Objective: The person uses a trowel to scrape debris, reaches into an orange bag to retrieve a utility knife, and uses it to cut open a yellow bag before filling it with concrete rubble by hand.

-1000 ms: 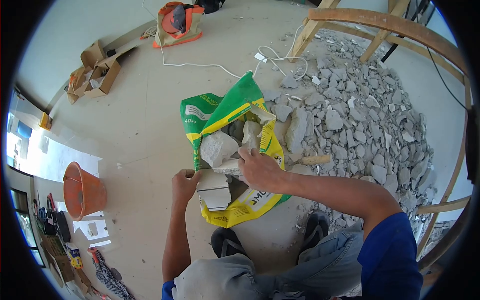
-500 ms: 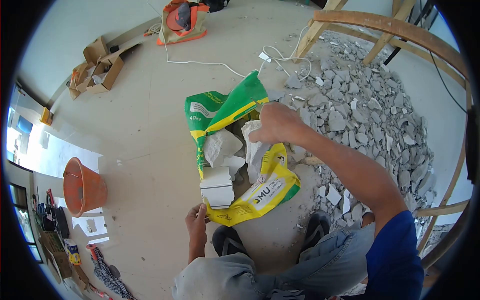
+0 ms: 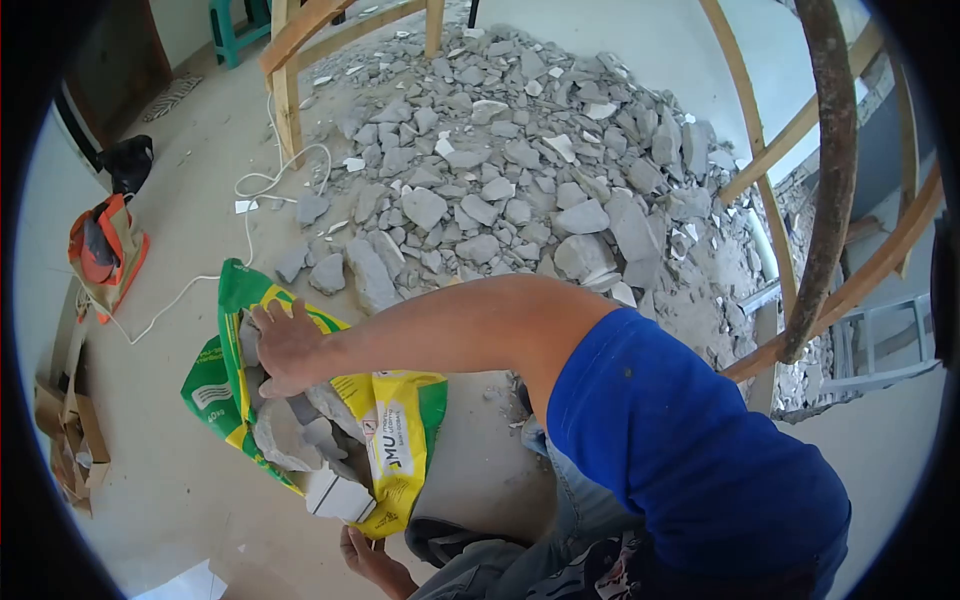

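Note:
A green and yellow sack (image 3: pixel 410 455) lies open on the floor in front of me, with grey rubble chunks (image 3: pixel 282 432) and a white broken piece (image 3: pixel 338 496) in its mouth. My right hand (image 3: pixel 288 347) reaches over the sack's upper part, fingers spread, palm down against the chunks; its underside is hidden. My left hand (image 3: pixel 375 562) is at the sack's lower edge, fingertips pinching the yellow edge near the white piece.
A large rubble heap (image 3: pixel 480 210) spreads beyond the sack. Wooden poles (image 3: pixel 740 90) stand behind and to the right. A white cable (image 3: pixel 190 290), an orange-trimmed bag (image 3: pixel 125 250) and cardboard boxes (image 3: pixel 88 440) lie at left.
The view has swung right, toward the rubble heap. My right hand has opened from its grip on a chunk and now lies spread over the sack's upper part. My left hand stays at the lower edge.

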Demonstrator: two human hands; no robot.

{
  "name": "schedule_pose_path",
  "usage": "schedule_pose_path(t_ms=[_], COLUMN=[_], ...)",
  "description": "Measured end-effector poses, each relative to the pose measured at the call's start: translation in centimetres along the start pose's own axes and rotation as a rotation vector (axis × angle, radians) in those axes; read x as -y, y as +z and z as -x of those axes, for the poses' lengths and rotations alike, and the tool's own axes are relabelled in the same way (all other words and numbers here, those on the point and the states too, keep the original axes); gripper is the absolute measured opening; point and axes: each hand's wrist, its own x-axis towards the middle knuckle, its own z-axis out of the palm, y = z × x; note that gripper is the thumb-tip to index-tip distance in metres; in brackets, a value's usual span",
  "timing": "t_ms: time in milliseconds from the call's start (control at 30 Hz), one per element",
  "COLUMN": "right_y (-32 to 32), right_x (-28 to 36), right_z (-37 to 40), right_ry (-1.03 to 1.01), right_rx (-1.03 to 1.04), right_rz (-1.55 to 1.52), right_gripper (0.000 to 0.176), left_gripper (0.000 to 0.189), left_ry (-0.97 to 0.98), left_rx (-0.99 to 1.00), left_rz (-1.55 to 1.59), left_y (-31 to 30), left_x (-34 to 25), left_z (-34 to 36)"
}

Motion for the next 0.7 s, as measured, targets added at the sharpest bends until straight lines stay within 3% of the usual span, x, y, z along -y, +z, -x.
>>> schedule_pose_path(t_ms=[67,100,167,200,267,300,400,433,500,567,667,700], right_y=[-0.8,-1.6,-3.7,-4.8,-6.8,-7.4,-7.2,-6.8,-4.5,-2.6,-0.5,0.1], right_x=[-3.3,-5.3,-9.7,-12.5,-19.2,-22.9,-35.6,-38.2,-41.7,-41.7,-41.0,-40.9], right_z=[2.1,3.7,7.6,10.0,15.6,18.4,28.8,32.1,37.0,39.0,40.1,40.2], right_ry=[-0.296,-0.399,-0.548,-0.432,-0.137,0.112,0.725,0.932,1.175,1.216,1.258,1.256], right_rx=[-0.09,-0.133,-0.231,-0.21,-0.178,-0.123,-0.345,-0.36,-0.336,-0.261,-0.22,-0.23], right_rz=[0.156,0.225,0.363,0.344,0.302,0.299,0.327,0.318,0.295,0.225,0.184,0.213], right_gripper=[0.053,0.047,0.036,0.038,0.042,0.046,0.065,0.078,0.1,0.108,0.112,0.111], left_gripper=[0.063,0.061,0.054,0.05,0.046,0.044,0.039,0.052,0.065,0.087,0.088,0.085], left_ry=[-0.01,0.014,0.238,0.349,0.675,0.84,1.349,1.193,1.117,0.942,1.05,1.058], left_rx=[0.008,-0.021,-0.18,-0.264,-0.181,-0.135,0.016,0.148,0.196,0.281,0.248,0.241], left_rz=[-0.079,-0.084,-0.493,-0.692,-0.754,-0.782,-0.858,-0.961,-1.29,-1.582,-1.474,-1.604], left_y=[0.1,1.2,1.3,1.6,2.9,3.5,5.3,4.8,7.2,7.6,8.0,8.7], left_x=[-0.7,-1.7,-0.7,-0.2,-0.8,-1.6,-3.4,-2.6,-4.1,-3.9,-2.9,-3.5], left_z=[0.4,1.3,1.1,1.2,2.0,2.5,3.6,2.6,3.0,1.7,0.2,0.5])
